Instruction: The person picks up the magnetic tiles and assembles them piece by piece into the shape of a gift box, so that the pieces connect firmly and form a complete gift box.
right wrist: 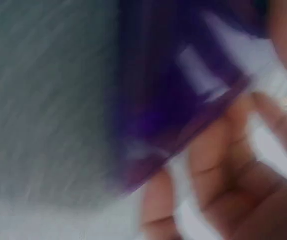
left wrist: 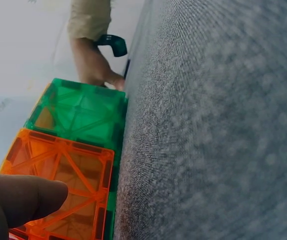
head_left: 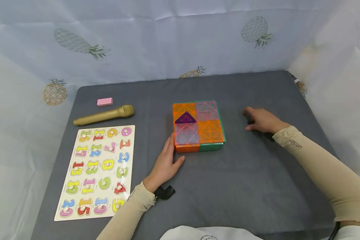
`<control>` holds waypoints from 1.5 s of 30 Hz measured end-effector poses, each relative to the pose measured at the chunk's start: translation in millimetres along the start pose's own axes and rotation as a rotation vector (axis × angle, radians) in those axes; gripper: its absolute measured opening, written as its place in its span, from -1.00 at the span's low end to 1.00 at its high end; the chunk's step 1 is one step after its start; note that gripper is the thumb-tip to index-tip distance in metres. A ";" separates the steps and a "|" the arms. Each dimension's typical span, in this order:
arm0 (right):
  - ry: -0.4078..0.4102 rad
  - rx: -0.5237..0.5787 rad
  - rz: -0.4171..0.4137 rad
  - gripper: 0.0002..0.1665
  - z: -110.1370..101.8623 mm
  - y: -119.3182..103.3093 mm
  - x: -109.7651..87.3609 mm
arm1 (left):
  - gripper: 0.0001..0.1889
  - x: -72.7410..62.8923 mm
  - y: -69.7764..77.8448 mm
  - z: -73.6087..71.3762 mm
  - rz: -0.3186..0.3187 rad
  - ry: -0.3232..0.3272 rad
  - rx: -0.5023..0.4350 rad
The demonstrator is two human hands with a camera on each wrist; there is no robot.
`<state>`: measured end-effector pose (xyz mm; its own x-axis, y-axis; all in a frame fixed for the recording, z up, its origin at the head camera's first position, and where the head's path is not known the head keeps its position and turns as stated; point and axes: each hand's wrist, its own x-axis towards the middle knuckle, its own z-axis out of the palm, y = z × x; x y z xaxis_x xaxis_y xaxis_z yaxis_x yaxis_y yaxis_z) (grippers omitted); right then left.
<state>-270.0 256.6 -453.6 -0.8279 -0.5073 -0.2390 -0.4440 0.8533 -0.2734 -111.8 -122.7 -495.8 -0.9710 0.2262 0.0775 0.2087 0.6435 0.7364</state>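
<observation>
A low square block built of see-through magnetic tiles [head_left: 211, 131] stands mid-table, its top in orange and pale pink-violet, its front in orange and green. On its top is a purple triangular tile [head_left: 186, 118]. My left hand [head_left: 165, 161] lies along the block's left side, fingers extended; in the left wrist view its thumb [left wrist: 38, 197] is straight beside the orange tile [left wrist: 86, 185]. To the right of the block, my right hand [head_left: 265, 120] pinches a purple tile [right wrist: 183, 95] low over the table. That tile is blurred in the right wrist view.
On the left lies a number puzzle board [head_left: 103, 200] with colourful knobbed numerals. Beyond it are a gold microphone [head_left: 105, 115] and a pink block [head_left: 105, 102]. The grey table [head_left: 246, 200] borders a pineapple-print curtain [head_left: 168, 40] at the back.
</observation>
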 end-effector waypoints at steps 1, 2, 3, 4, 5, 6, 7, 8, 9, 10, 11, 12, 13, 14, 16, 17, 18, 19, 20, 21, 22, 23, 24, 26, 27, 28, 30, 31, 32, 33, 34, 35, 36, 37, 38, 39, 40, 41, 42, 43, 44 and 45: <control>-0.011 0.017 0.002 -0.21 -0.5 3.9 0.2 | -0.06 0.1 -0.3 0.1 0.001 -0.005 0.000; -0.028 0.039 0.001 -0.19 -1.8 7.0 -0.5 | -0.06 0.1 -0.2 0.0 0.002 -0.009 -0.002; -0.049 0.039 -0.002 -0.15 -3.7 10.2 -2.0 | -0.06 0.2 0.0 0.1 0.003 -0.010 -0.003; -0.065 0.026 -0.006 -0.11 -5.9 12.7 -4.5 | -0.06 0.3 0.1 0.1 0.006 -0.009 -0.004; -0.074 0.010 -0.013 -0.08 -8.0 14.4 -7.1 | -0.06 0.3 0.4 0.1 0.006 -0.010 -0.005; -0.078 -0.006 -0.019 -0.07 -9.5 15.7 -9.5 | -0.06 0.4 0.5 0.0 0.008 -0.008 -0.004; -0.081 -0.017 -0.023 -0.07 -9.8 17.1 -11.6 | -0.06 0.7 0.4 0.1 0.010 -0.005 -0.002; -0.081 -0.022 -0.030 -0.08 -9.5 18.1 -13.6 | -0.07 0.7 0.5 -0.1 0.012 -0.001 -0.001; -0.078 -0.032 -0.031 -0.09 -8.9 18.9 -15.4 | -0.07 1.0 0.3 -0.2 0.010 0.001 0.001; -0.071 -0.032 -0.027 -0.11 -7.7 18.9 -16.7 | -0.07 1.5 0.1 -0.4 0.007 0.004 0.003; -0.060 -0.033 -0.024 -0.14 -6.3 19.1 -17.4 | -0.07 1.9 -0.2 -0.6 0.003 0.006 0.006; -0.051 -0.040 -0.021 -0.18 -4.9 19.4 -17.8 | -0.07 2.5 -0.6 -0.8 0.001 0.010 0.006; -0.044 -0.047 -0.019 -0.22 -4.5 19.7 -18.2 | -0.07 3.0 -0.9 -0.9 0.000 0.011 0.007; -0.037 -0.052 -0.009 -0.29 -5.2 19.2 -18.3 | -0.07 3.4 -1.2 -1.0 0.000 0.012 0.009; -0.010 -0.071 0.024 -0.47 -9.8 15.7 -18.3 | -0.07 4.0 -1.9 -0.9 0.003 0.011 0.010; 0.011 -0.073 0.037 -0.57 -13.6 12.4 -18.0 | -0.07 3.9 -2.3 -0.7 0.003 0.009 0.012; 0.042 -0.073 0.044 -0.66 -18.3 7.5 -17.6 | -0.08 3.8 -2.7 -0.6 0.004 0.008 0.012; 0.080 -0.064 0.049 -0.74 -23.8 0.8 -16.7 | -0.09 3.5 -3.2 -0.6 0.003 0.008 0.015; 0.132 -0.053 0.052 -0.79 -29.1 -7.6 -15.2 | -0.10 3.3 -3.6 -0.8 0.003 0.008 0.016; 0.191 -0.026 0.043 -0.82 -34.3 -17.8 -13.5 | -0.11 3.2 -4.1 -1.2 0.007 0.012 0.015; 0.253 0.008 0.024 -0.83 -39.1 -29.5 -11.0 | -0.13 3.1 -4.5 -1.6 0.008 0.015 0.015; 0.311 0.047 -0.003 -0.83 -43.3 -42.5 -8.5 | -0.14 3.3 -4.8 -2.3 0.012 0.020 0.012; 0.363 0.081 -0.040 -0.82 -46.5 -56.1 -5.4 | -0.16 3.6 -5.0 -2.9 0.018 0.027 0.008; 0.428 0.155 -0.132 -0.83 -49.1 -82.8 2.1 | -0.19 4.6 -5.2 -3.8 0.030 0.040 -0.002; 0.431 0.189 -0.180 -0.83 -48.9 -94.9 5.8 | -0.20 5.1 -5.1 -3.9 0.036 0.044 -0.008; 0.424 0.199 -0.220 -0.83 -47.5 -105.2 9.6 | -0.20 5.4 -5.1 -3.8 0.039 0.046 -0.009; 0.386 0.204 -0.290 -0.86 -42.1 -120.1 17.1 | -0.21 5.8 -4.7 -3.5 0.042 0.044 -0.012; 0.369 0.204 -0.311 -0.87 -38.8 -124.6 20.6 | -0.21 5.8 -4.8 -3.2 0.043 0.042 -0.013; 0.354 0.201 -0.323 -0.88 -35.6 -127.5 23.2 | -0.21 5.7 -4.6 -3.0 0.044 0.040 -0.011; 0.342 0.197 -0.328 -0.88 -32.9 -129.0 24.9 | -0.21 5.6 -4.4 -2.7 0.047 0.040 -0.011; 0.335 0.193 -0.328 -0.87 -30.8 -129.5 26.0 | -0.21 5.4 -4.1 -2.4 0.046 0.038 -0.010; 0.327 0.197 -0.326 -0.85 -29.0 -129.3 26.6 | -0.20 5.0 -3.6 -2.4 0.042 0.037 -0.012; 0.320 0.203 -0.316 -0.82 -27.7 -128.6 26.5 | -0.20 4.6 -3.3 -2.4 0.038 0.036 -0.012; 0.310 0.208 -0.298 -0.77 -26.4 -127.6 25.7 | -0.19 4.1 -3.0 -2.6 0.034 0.034 -0.012; 0.294 0.216 -0.272 -0.70 -25.1 -126.5 24.0 | -0.17 3.5 -2.6 -2.9 0.028 0.031 -0.013; 0.271 0.223 -0.235 -0.61 -23.5 -125.2 21.6 | -0.16 3.0 -2.2 -3.4 0.023 0.025 -0.017; 0.243 0.232 -0.185 -0.49 -21.3 -123.7 18.6 | -0.14 2.2 -1.7 -3.9 0.011 0.016 -0.023; 0.209 0.242 -0.136 -0.37 -19.0 -121.7 15.4 | -0.13 1.9 -1.1 -4.4 0.003 0.007 -0.033; 0.164 0.261 -0.093 -0.25 -15.8 -119.0 12.0 | -0.11 1.8 -0.3 -4.9 -0.007 -0.003 -0.044; 0.116 0.287 -0.055 -0.16 -11.9 -116.9 8.3 | -0.09 1.8 0.3 -5.2 -0.016 -0.015 -0.060; 0.062 0.331 -0.024 -0.08 -7.5 -115.0 4.9 | -0.08 1.9 1.0 -5.4 -0.027 -0.025 -0.074; 0.011 0.390 -0.002 -0.03 -3.4 -113.4 2.3 | -0.06 2.2 1.8 -5.5 -0.034 -0.033 -0.091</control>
<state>-222.7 159.0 -420.0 -0.8317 -0.5059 -0.2289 -0.2837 0.7415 -0.6080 -114.3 -125.1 -490.5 -0.9727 0.2302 0.0299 0.1623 0.5824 0.7965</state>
